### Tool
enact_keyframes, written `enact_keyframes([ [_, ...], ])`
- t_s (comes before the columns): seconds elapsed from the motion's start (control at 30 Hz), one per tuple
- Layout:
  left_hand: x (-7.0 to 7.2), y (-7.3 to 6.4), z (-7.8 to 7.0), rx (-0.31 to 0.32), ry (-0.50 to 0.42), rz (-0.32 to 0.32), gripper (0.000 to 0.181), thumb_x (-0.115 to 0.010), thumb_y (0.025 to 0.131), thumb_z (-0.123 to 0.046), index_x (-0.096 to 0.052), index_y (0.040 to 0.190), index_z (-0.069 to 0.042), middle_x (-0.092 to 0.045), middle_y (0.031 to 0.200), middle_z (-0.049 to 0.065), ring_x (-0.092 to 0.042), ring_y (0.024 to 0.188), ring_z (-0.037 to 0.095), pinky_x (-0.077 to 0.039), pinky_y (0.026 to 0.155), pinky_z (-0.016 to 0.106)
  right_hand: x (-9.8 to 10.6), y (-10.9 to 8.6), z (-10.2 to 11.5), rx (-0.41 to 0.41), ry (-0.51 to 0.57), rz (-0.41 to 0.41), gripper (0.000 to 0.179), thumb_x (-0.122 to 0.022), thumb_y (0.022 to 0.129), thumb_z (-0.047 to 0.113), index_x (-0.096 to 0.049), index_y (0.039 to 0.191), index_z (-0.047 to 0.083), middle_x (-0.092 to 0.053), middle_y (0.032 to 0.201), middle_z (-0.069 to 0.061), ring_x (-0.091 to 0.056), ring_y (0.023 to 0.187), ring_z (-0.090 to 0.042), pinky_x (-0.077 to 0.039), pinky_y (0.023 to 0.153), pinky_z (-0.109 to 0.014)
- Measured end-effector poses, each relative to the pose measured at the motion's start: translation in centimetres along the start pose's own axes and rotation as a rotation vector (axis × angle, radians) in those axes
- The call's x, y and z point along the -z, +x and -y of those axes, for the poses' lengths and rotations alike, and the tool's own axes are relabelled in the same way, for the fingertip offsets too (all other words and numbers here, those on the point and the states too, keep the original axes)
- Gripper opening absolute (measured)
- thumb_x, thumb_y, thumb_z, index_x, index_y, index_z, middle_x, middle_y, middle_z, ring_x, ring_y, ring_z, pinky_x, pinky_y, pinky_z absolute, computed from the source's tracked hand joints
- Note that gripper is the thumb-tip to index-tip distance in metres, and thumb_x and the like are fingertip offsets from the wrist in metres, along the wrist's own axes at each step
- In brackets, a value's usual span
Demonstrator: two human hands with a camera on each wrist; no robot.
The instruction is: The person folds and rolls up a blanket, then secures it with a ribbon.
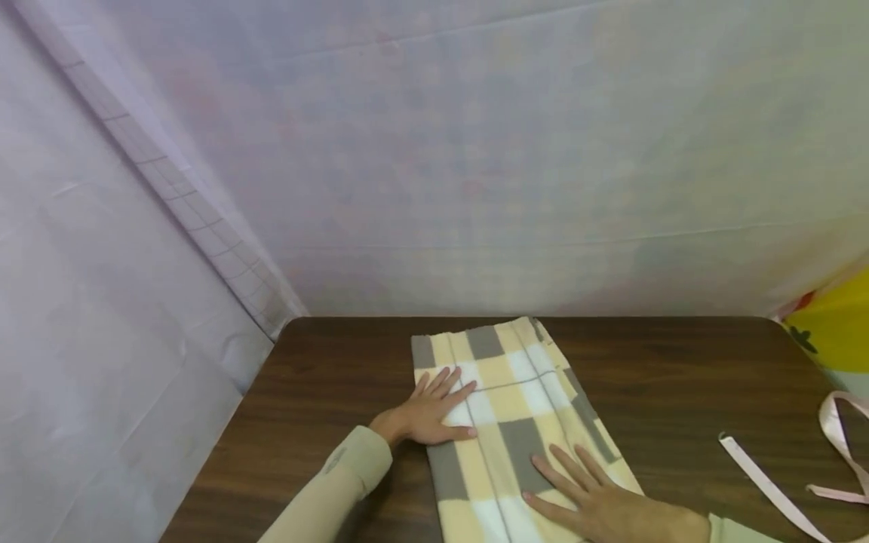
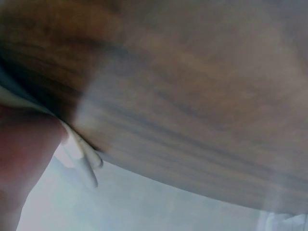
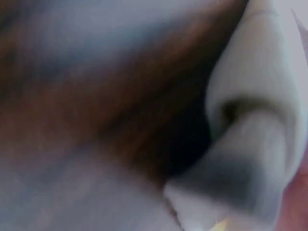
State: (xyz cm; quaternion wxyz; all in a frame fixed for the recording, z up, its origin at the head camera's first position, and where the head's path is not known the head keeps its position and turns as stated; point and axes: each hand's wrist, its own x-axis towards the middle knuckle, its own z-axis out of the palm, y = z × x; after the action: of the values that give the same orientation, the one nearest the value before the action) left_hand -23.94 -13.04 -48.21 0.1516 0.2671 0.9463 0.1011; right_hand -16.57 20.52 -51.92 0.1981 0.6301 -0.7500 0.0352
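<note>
A folded checked cloth (image 1: 501, 385) in pale yellow, white and grey lies lengthwise on the table, its far end at the back edge. My left hand (image 1: 434, 411) rests on its left side with the fingers spread. Nearer the front, my right hand (image 1: 597, 505) lies on the cloth's right part, fingers spread and pointing up and to the left. In the left wrist view, part of the left hand (image 2: 29, 159) shows at the lower left, with the cloth's edge beyond it. The right wrist view is blurred, showing pale fabric (image 3: 255, 62) at the right.
The dark wooden table (image 1: 326, 377) ends at a whitish sheet wall (image 1: 475, 188) behind, and another sheet (image 1: 102, 302) hangs at the left. A pale pink strap (image 1: 767, 475) lies loosely at the right. Something yellow (image 1: 842, 324) stands past the right corner.
</note>
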Motion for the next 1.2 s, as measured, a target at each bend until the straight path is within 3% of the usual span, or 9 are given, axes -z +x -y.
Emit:
enact_keyframes([
  [0.13,0.1,1.1,0.1,-0.004,0.061,-0.022,0.079,-0.04,0.096,-0.067,-0.012,0.16,-0.029,-0.002,0.167,0.006,0.002,0.153,0.025,-0.001,0.121,0.053,-0.7,0.2,0.9,-0.008,-0.09,-0.019,0.086,-0.031,0.095,0.072,-0.024,0.158,0.013,-0.01,0.159,-0.033,0.012,0.148,-0.047,0.02,0.114,-0.059],
  [0.27,0.5,2.1,-0.1,0.006,0.098,-0.002,0.081,-0.039,0.094,-0.071,-0.011,0.16,-0.032,-0.002,0.167,0.003,0.002,0.153,0.023,-0.001,0.122,0.052,-1.5,0.3,1.8,-0.058,-0.139,-0.033,0.083,-0.025,0.098,0.07,-0.018,0.159,0.015,-0.006,0.161,-0.03,0.011,0.148,-0.047,0.02,0.113,-0.06],
  [0.5,1.8,3.3,-1.1,0.055,0.055,0.076,0.086,-0.045,0.092,-0.071,-0.009,0.16,-0.032,0.001,0.167,0.001,0.006,0.153,0.023,0.003,0.122,0.051,-1.5,1.0,2.7,-0.135,-0.078,-0.027,0.085,-0.025,0.096,0.071,-0.022,0.158,0.013,-0.004,0.161,-0.031,0.015,0.148,-0.046,0.026,0.111,-0.057],
  [0.73,2.3,4.4,-1.0,0.064,0.026,0.047,0.086,-0.049,0.091,-0.069,-0.013,0.16,-0.031,-0.001,0.167,0.003,0.005,0.153,0.026,0.003,0.121,0.053,-0.9,2.0,2.0,-0.166,-0.059,-0.005,0.099,-0.034,0.087,0.08,-0.02,0.158,0.012,0.002,0.162,-0.029,0.023,0.147,-0.041,0.03,0.109,-0.053],
  [1.0,2.2,4.4,-0.9,0.057,0.022,0.02,0.085,-0.051,0.092,-0.067,-0.016,0.159,-0.029,-0.003,0.167,0.006,0.002,0.153,0.028,-0.001,0.121,0.054,-1.1,2.1,2.0,-0.194,-0.104,0.035,0.103,-0.038,0.084,0.083,-0.016,0.159,0.017,0.009,0.163,-0.024,0.027,0.146,-0.039,0.031,0.108,-0.054],
  [1.2,1.2,3.1,-2.2,0.062,0.085,-0.017,0.072,-0.039,0.101,-0.059,-0.016,0.16,-0.024,-0.005,0.166,0.014,-0.004,0.153,0.03,-0.007,0.122,0.052,-1.2,2.1,2.1,-0.219,-0.155,0.055,0.102,-0.035,0.084,0.083,-0.009,0.16,0.021,0.013,0.164,-0.021,0.03,0.145,-0.037,0.031,0.108,-0.052],
])
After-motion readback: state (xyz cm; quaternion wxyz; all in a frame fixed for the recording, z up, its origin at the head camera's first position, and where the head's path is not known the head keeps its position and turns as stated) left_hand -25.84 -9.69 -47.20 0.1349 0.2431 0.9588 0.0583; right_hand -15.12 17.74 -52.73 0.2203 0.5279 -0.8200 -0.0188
